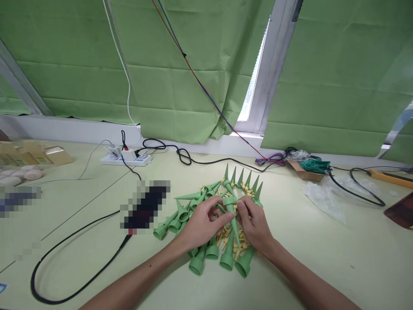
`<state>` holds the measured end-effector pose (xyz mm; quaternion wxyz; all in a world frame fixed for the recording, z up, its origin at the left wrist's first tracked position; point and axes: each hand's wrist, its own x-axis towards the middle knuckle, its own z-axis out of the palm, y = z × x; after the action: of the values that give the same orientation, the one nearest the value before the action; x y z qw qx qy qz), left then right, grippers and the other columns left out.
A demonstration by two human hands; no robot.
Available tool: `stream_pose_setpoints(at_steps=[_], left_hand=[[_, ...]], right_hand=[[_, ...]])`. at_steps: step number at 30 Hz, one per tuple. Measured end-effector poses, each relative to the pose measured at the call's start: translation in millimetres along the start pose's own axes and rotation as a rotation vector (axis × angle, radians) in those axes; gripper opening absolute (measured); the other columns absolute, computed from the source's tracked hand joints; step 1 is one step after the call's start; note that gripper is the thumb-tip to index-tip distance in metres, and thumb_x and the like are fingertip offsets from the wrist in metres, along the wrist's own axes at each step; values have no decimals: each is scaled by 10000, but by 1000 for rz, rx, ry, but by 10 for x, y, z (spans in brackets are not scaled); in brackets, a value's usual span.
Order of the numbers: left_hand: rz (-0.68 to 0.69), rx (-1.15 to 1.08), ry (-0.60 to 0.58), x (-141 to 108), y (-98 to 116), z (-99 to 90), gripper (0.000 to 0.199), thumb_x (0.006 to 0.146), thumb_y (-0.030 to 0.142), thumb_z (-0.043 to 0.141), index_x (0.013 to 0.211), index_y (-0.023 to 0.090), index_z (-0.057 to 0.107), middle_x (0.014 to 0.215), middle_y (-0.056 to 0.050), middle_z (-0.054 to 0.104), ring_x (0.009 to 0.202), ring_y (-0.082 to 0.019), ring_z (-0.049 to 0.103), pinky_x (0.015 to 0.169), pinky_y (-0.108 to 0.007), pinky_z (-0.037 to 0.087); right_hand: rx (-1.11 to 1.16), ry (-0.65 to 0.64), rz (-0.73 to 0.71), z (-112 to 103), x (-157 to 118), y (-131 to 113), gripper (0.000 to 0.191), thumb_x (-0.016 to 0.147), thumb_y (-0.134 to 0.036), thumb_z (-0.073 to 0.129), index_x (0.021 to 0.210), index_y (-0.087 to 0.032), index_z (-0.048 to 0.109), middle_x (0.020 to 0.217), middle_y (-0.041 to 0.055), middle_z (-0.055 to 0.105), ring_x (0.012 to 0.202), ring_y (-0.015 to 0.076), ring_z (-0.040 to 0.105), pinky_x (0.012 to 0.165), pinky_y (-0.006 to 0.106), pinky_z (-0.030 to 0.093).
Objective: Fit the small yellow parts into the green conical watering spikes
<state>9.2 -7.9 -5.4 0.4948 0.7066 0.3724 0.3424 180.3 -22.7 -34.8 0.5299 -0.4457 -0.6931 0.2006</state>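
My left hand (pixel 206 219) is closed around a green plastic cone-shaped spike (pixel 229 206), its wide cap end up and its point slanting down. Close beside it, my right hand (pixel 254 221) pinches a small yellow plastic piece (pixel 235 207) against the spike's side; the fingers partly cover it. Under and around both hands lie many loose green spikes (pixel 227 254), several with their round open ends facing me. Small yellow pieces (pixel 222 239) are heaped among them. Behind the hands, several spikes (pixel 241 177) stand point-up in a curved row, with yellow pieces at them.
Left of the pile lies a blurred-out dark device (pixel 146 206) with a black cable. A white power strip (pixel 125 160) sits near the wall. At the back right are a cardboard box (pixel 303 170) with green items and a clear plastic bag (pixel 325 200). Yellow boxes (pixel 35 154) stand far left.
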Motion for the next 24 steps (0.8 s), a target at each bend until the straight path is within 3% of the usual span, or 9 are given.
stream_pose_setpoints(at_steps=[10, 17, 24], left_hand=[[153, 97, 86, -20, -2, 3, 317, 839, 392, 658, 1067, 200, 551, 851, -2, 524, 689, -133, 545, 623, -261, 478], [322, 173, 75, -38, 16, -8, 200, 884, 219, 588, 1084, 216, 579, 1015, -37, 530, 706, -111, 544, 623, -241, 488], [398, 245, 74, -45, 21, -10, 286, 875, 77, 478, 1074, 228, 615, 1046, -48, 533, 662, -97, 507, 595, -234, 462]], right_hand=[[-74, 0, -55, 3, 8, -32, 338, 1008, -300, 333, 678, -226, 317, 558, -61, 336, 484, 107, 319, 488, 258, 265], [-88, 14, -102, 4, 14, -35, 344, 1003, -269, 338, 665, -221, 292, 566, -59, 310, 491, 102, 293, 492, 259, 255], [-109, 2, -102, 10, 12, -38, 345, 996, -258, 337, 660, -221, 268, 559, -60, 294, 489, 101, 285, 496, 263, 248]])
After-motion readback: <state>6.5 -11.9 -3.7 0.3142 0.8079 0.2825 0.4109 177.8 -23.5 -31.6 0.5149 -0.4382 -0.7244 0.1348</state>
